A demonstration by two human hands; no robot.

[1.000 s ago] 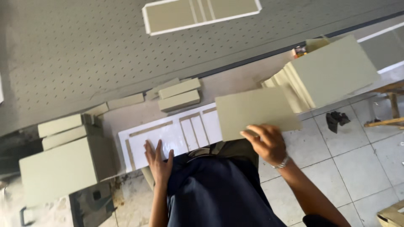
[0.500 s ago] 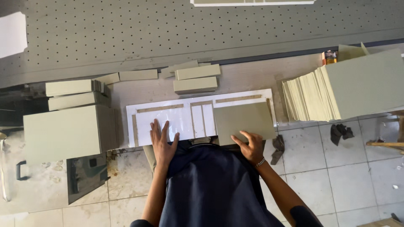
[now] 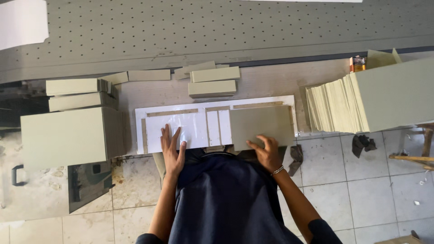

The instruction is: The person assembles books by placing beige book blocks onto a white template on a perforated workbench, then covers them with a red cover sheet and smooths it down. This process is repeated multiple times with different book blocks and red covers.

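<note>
A white jig sheet with grey-green strip borders lies at the bench's near edge. My left hand rests flat, fingers spread, on its glossy left panel. A grey-green rectangular board lies in the sheet's right-hand slot. My right hand presses on that board's near edge with the fingertips, a bracelet on the wrist.
A tall stack of grey-green boards stands at right, another big stack at left, with smaller narrow stacks behind the sheet. A perforated grey table fills the far side. Tiled floor lies below.
My right hand carried the board from the right stack and laid it into the sheet's right slot. My left hand stayed flat on the sheet. The view has swung to level.
</note>
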